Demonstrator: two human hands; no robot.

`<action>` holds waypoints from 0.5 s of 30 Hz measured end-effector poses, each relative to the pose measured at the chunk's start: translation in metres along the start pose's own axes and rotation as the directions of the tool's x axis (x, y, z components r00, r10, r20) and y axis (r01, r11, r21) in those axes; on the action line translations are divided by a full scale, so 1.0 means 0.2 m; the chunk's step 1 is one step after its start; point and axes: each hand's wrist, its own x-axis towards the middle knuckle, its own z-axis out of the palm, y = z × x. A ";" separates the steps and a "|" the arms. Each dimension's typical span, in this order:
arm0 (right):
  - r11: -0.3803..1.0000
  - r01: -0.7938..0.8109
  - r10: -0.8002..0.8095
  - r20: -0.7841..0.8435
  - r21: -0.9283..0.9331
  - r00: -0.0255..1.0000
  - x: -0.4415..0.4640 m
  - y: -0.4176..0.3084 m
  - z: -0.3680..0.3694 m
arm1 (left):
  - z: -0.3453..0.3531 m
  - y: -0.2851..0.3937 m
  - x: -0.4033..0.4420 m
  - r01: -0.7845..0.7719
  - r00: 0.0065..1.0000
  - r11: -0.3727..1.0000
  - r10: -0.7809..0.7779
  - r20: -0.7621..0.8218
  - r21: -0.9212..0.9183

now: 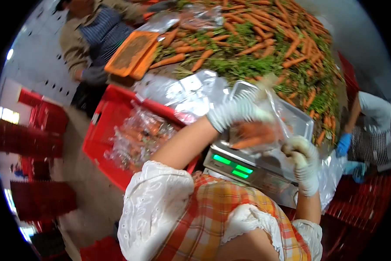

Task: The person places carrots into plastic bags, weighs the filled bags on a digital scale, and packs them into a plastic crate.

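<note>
A clear plastic bag of carrots (253,135) sits over the metal pan (303,121) of a weighing scale. My left hand (239,113), in a white glove and smeared by motion, is closed on the upper part of this bag. To the right of the bag is my right hand (303,161), also gloved in white, with its fingers curled shut. What those fingers hold, if anything, is too small to tell. Green digits glow on the scale's display (232,166), just below the bag.
A heap of carrots with green tops (265,48) covers the table ahead. Loose plastic bags (191,93) lie at its near edge. On the left stands a red crate (100,143) with bagged carrots. An orange basket (132,52) is beside one co-worker; another person's blue-gloved hand (343,143) is at right.
</note>
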 end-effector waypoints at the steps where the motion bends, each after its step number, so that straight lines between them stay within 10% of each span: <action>1: 0.909 -0.237 0.261 -0.024 0.342 0.965 0.00 -0.07 0.02 | -0.02 0.00 -0.03 -0.093 0.995 0.924 0.100 0.000 0.372; 2: 0.958 -0.007 0.004 0.009 0.287 1.000 0.05 -0.08 0.02 | 0.06 -0.02 -0.01 -0.317 0.919 0.493 0.372 0.133 0.811; 4: 0.990 0.139 -0.139 0.116 0.006 0.984 0.11 -0.20 0.08 | 0.04 0.01 -0.02 0.068 0.998 0.428 -0.030 -0.060 0.901; 9: 0.977 0.187 -0.201 0.145 0.103 0.969 0.19 -0.20 0.16 | -0.10 0.20 -0.54 0.038 0.844 0.928 0.168 -0.509 0.370; 15: 0.938 -0.262 0.213 0.220 0.226 0.952 0.16 -0.02 0.23 | -0.30 0.16 -1.26 -0.085 0.266 0.897 0.440 -0.858 0.434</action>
